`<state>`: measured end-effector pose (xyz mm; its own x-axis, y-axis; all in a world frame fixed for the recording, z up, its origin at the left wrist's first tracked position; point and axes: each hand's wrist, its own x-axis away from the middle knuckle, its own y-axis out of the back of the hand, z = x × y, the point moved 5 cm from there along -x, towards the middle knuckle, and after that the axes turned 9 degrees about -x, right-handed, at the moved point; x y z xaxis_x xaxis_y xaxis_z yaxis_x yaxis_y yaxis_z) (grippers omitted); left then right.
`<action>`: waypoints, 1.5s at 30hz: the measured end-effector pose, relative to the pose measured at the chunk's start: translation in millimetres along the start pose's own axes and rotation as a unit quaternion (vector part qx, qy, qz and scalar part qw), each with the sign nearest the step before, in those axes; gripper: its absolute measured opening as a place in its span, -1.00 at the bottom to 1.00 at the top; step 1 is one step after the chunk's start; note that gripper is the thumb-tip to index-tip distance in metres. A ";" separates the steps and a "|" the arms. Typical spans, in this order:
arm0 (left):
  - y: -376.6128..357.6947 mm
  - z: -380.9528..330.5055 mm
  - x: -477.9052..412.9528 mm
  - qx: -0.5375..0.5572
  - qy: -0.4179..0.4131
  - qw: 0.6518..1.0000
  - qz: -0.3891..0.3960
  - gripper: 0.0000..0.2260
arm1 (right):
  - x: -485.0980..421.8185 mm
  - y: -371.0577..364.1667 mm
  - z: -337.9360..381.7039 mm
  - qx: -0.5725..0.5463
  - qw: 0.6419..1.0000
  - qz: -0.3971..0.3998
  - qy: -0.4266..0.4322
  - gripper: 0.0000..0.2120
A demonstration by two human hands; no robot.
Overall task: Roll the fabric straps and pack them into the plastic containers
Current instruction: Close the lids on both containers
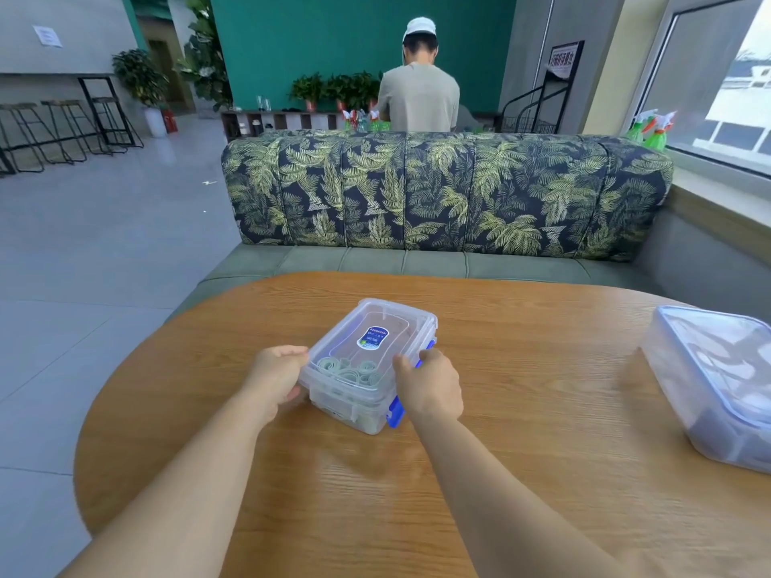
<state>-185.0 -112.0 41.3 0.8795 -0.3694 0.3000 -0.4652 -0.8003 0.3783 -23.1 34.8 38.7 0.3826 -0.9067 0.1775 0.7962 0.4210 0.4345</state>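
Observation:
A small clear plastic container (371, 360) with blue side latches stands in the middle of the wooden table (521, 410), its lid on. Several rolled pale green fabric straps (348, 371) show through the lid at the near end. My left hand (275, 379) grips the container's left side, fingers curled on its rim. On the right side, my right hand (429, 385) holds the rim by a blue latch (394, 413), thumb on the lid's edge.
A second, larger clear container (717, 381) with its lid on sits at the table's right edge. A leaf-print sofa (446, 189) stands behind the table. A person (417, 89) stands beyond it, back turned. A window ledge runs along the right.

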 end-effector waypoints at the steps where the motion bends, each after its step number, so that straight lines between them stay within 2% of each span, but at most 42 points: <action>1: -0.6 0.0 1.4 0.004 0.003 1.000 0.003 -0.79 | -0.6 0.1 -1.1 0.005 1.000 0.000 -0.004 -0.78; 12: -22.8 2.8 27.3 -0.066 0.002 0.997 0.032 -0.88 | -21.5 21.4 -9.5 0.047 0.999 -0.006 -0.009 -0.82; 16: -33.2 -4.1 41.6 -0.109 -0.018 0.993 0.044 -0.89 | -28.6 31.8 -13.0 0.070 0.997 -0.012 0.004 -0.74; 18: -36.9 -10.4 46.5 -0.152 -0.041 0.986 0.046 -0.89 | -30.8 34.4 -13.6 0.079 0.997 -0.009 0.009 -0.78; 20: -40.7 -16.2 48.5 -0.177 -0.064 0.981 0.046 -0.98 | -32.9 35.5 -14.4 0.087 0.996 -0.005 0.013 -0.81; 24: -49.0 -20.8 49.7 -0.207 -0.089 0.971 0.075 -0.75 | -37.1 37.9 -16.0 0.105 0.994 0.002 0.035 -0.75; 29: -56.3 -18.4 47.7 -0.200 -0.076 0.974 0.069 -0.71 | -37.4 40.2 -19.1 0.125 0.990 0.020 0.064 -0.76; 33: -61.3 -16.6 42.6 -0.244 -0.081 0.964 0.065 -0.80 | -36.1 42.1 -17.7 0.154 0.985 0.028 0.074 -0.82; 35: -60.9 -20.5 43.9 -0.317 -0.077 0.944 0.050 -0.78 | -37.0 43.5 -16.6 0.172 0.982 0.041 0.068 -0.82; 37: -59.6 -30.6 49.6 -0.429 -0.086 0.899 0.011 -0.77 | -39.8 44.0 -16.5 0.175 0.981 0.048 0.065 -0.82; 39: -63.5 -44.0 54.0 -0.505 -0.130 0.853 -0.024 -0.71 | -40.7 44.3 -16.5 0.174 0.981 0.046 0.066 -0.85; 40: -70.3 -48.8 55.2 -0.512 -0.168 0.842 -0.016 -0.61 | -40.3 44.5 -16.5 0.176 0.981 0.043 0.069 -0.85; 42: -89.2 -52.1 58.8 -0.505 -0.228 0.831 0.048 -0.47 | -38.2 43.6 -16.6 0.176 0.981 0.038 0.074 -0.82; 45: -110.0 -44.0 57.8 -0.506 -0.233 0.820 0.126 -0.45 | -39.9 40.5 -24.2 0.138 0.988 0.045 0.050 -0.77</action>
<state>-87.4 -24.5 55.6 0.5748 -0.7929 0.2024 -0.2755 0.0454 0.9602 5.3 88.6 27.9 0.5015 -0.8530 0.1444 0.6042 0.4648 0.6472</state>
